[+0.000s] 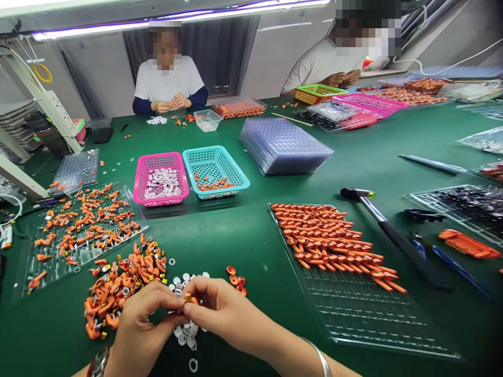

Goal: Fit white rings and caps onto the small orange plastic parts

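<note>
My left hand (143,322) and my right hand (226,314) meet near the front of the green table, fingertips pinched together. Between them is a small orange earbud shell (192,299) with a gold-coloured bit sticking up; my fingers hide most of it. Under and around my fingers lie small white round pieces (190,331). A heap of orange earbud shells (126,280), many with gold tabs, lies just beyond my left hand. Several round orange caps (237,280) rest past my right hand.
Ahead stand a pink basket (137,198) of white pieces, a turquoise basket (245,183) and stacked clear trays (285,146). At right are a tray of orange parts (330,241) and a hammer (393,235). A loaded tray (84,230) lies left. Two people sit opposite.
</note>
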`<state>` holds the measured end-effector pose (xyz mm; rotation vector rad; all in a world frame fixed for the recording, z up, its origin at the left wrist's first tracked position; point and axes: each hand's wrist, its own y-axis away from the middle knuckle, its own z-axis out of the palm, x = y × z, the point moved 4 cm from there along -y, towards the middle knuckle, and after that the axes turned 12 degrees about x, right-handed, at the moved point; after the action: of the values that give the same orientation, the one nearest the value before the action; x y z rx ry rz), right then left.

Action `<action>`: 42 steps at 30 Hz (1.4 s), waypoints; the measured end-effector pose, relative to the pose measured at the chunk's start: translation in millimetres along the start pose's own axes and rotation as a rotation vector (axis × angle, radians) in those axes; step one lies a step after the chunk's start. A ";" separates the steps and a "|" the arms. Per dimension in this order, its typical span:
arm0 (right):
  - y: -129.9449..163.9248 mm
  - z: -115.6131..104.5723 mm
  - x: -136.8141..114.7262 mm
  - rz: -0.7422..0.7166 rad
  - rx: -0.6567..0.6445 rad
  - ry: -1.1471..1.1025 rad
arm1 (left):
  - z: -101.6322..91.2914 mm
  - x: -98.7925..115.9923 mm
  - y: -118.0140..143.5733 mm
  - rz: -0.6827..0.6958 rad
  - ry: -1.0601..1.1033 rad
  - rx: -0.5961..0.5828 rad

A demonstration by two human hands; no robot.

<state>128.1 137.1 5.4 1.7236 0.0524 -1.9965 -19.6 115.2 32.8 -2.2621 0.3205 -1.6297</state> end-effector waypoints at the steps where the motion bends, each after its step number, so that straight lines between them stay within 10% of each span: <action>1: -0.4 0.3 0.8 0.021 -0.018 -0.013 | 0.1 0.8 -0.4 -0.001 0.016 -0.006; 24: -4.0 9.1 13.8 0.219 -0.016 -0.392 | -0.2 -19.7 -1.8 -0.444 0.198 -0.009; 42: 0.3 6.0 4.7 0.040 -0.013 -0.444 | -7.6 0.3 -4.0 0.058 -0.059 -0.011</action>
<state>122.3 133.2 2.3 1.2279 -0.1186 -2.2928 -26.7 117.7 36.9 -2.2819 0.3784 -1.5333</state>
